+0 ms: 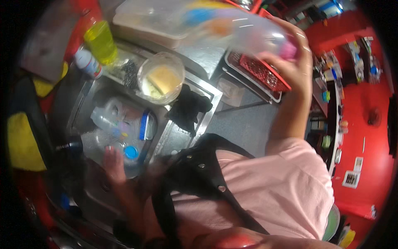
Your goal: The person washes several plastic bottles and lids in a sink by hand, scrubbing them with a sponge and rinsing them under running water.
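Note:
My right hand [295, 59] is raised at the upper right, its fingers and thumb curved around one end of a clear plastic container [248, 34]. That container has blue, orange and pink patches and is blurred by motion. Low in the metal sink [87, 124], my left hand [114, 163] reaches beside a round blue cap [131, 152]; its grip is blurred and dim. Further up in the sink lies a clear plastic bottle [104, 119]. A brush with blue bristles [144, 124] rests near the sink's right wall.
On the sink's ledge stand a bottle of yellow-green liquid [101, 42], a white spray can [87, 63], a dark scouring pad [129, 73] and a clear tub with sponges [166, 79]. A black cloth [189, 107] drapes over the rim. Beyond are a red basket [261, 71] and a translucent box [149, 25].

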`<move>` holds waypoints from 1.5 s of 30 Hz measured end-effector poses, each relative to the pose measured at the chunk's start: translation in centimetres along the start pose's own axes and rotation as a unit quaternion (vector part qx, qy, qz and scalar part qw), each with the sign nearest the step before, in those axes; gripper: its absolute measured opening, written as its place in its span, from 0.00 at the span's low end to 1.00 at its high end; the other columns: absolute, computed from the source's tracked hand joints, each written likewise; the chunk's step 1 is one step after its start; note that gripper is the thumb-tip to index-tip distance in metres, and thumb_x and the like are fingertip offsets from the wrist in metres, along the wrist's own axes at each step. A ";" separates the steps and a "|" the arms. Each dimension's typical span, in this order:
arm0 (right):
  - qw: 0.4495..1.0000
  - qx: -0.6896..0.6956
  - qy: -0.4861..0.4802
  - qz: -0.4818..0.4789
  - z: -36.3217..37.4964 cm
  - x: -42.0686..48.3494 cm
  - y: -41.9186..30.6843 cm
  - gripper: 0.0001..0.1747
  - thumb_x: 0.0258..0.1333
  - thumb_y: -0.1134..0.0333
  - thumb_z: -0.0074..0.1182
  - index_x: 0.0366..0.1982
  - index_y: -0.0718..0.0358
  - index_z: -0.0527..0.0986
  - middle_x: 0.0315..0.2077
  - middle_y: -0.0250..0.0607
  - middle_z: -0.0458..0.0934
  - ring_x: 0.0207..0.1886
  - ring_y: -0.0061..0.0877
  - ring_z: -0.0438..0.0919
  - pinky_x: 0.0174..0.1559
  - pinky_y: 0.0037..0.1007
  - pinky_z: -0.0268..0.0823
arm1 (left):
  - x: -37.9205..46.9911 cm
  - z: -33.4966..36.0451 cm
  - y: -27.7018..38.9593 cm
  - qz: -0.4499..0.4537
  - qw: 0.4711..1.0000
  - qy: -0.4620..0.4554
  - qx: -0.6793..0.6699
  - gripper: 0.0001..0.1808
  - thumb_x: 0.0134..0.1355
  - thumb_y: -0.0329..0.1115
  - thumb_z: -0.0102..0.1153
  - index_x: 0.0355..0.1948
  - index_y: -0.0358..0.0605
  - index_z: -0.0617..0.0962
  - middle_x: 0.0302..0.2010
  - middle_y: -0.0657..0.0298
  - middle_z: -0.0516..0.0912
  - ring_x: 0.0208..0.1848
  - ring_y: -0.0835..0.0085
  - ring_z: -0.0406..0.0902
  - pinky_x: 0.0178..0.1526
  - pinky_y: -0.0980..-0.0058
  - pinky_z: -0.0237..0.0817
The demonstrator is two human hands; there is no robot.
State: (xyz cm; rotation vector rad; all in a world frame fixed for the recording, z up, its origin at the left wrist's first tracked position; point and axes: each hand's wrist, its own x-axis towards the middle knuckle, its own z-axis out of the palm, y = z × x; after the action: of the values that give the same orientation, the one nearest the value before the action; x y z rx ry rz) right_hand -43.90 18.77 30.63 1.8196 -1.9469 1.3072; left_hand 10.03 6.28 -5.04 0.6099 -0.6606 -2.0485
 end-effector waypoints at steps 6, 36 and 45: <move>0.828 -0.375 0.336 0.245 -9.7 -12.8 22.2 0.34 0.46 0.49 0.67 0.47 0.69 0.74 0.40 0.54 0.79 0.44 0.40 0.79 0.49 0.36 0.71 | 10.2 6.6 -0.2 -0.007 0.963 0.230 -0.143 0.26 0.70 0.34 0.33 0.64 0.29 0.57 0.68 0.46 0.56 0.70 0.55 0.53 0.73 0.59 0.41; 0.912 0.298 -0.256 -0.120 32.3 -6.7 -10.4 0.56 0.29 0.51 0.76 0.59 0.69 0.62 0.53 0.55 0.67 0.59 0.44 0.66 0.61 0.41 0.57 | 9.1 9.7 -3.4 0.227 0.891 0.130 0.371 0.44 0.36 0.33 0.76 0.55 0.38 0.65 0.50 0.57 0.75 0.52 0.65 0.74 0.55 0.66 0.65; 0.881 0.269 -0.389 0.020 41.2 -10.0 -11.7 0.51 0.22 0.52 0.75 0.53 0.66 0.67 0.47 0.55 0.75 0.51 0.44 0.75 0.54 0.37 0.66 | 2.0 9.7 -0.6 0.065 0.694 0.141 0.703 0.53 0.42 0.38 0.74 0.64 0.34 0.56 0.61 0.40 0.65 0.63 0.51 0.65 0.64 0.63 0.56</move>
State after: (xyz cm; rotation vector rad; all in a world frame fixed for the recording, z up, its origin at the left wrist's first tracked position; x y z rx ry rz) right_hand -13.85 -0.48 4.87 2.9628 -2.0755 1.3449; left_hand 2.51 7.05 1.37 1.5922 -1.9822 -0.8888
